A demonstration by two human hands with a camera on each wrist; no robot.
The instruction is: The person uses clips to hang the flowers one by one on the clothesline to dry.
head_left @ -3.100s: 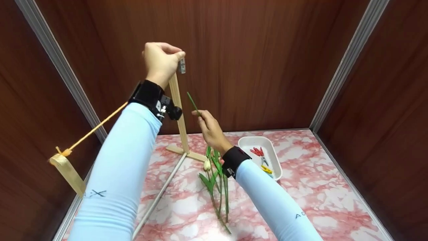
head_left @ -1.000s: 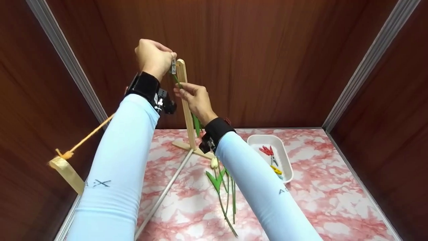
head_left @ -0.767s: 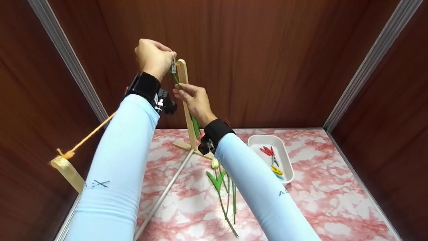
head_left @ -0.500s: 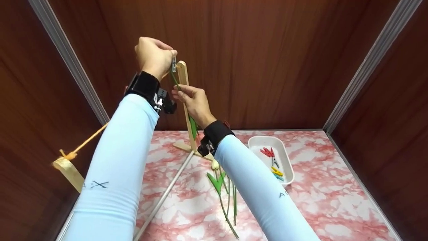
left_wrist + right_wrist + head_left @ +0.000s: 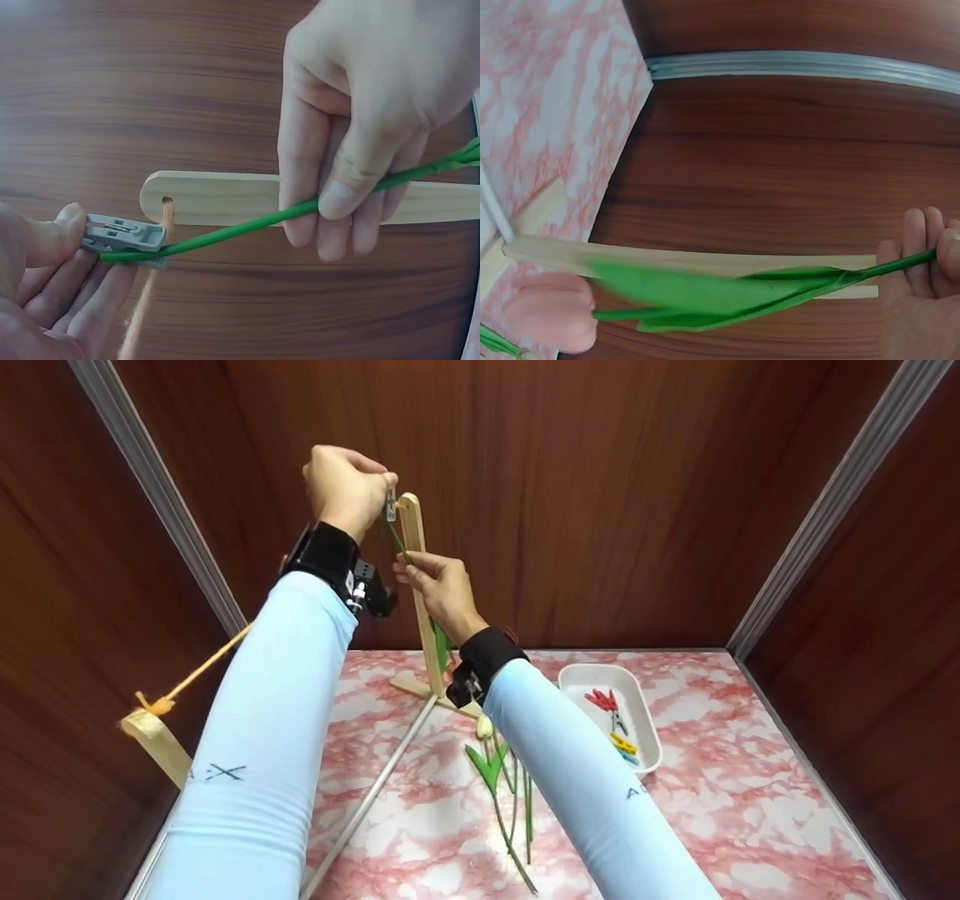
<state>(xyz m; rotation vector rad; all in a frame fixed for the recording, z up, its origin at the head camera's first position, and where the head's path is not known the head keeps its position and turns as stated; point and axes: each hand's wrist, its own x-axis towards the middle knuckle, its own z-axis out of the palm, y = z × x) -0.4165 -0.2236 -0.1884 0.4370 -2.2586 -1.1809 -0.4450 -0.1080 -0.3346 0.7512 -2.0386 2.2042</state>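
My left hand pinches a grey clothespin beside the top of a wooden post. The clothespin sits at the orange yarn that comes from the hole in the post. Lower down, my right hand pinches the green stem of an artificial tulip between thumb and fingers. Its pink bloom hangs downward along the post. The cut end of the stem lies against the clothespin near the left fingertips; whether the clothespin clamps it, I cannot tell.
Several tulips lie on the pink marbled table. To their right stands a white tray with red, grey, yellow and blue clothespins. A second wooden post with tied yarn is at left; a pale rod runs along the floor of the frame.
My right hand has risen and brought the tulip stem up to the clothespin. The left hand has moved slightly left in view. Over the last second both hands barely shift.
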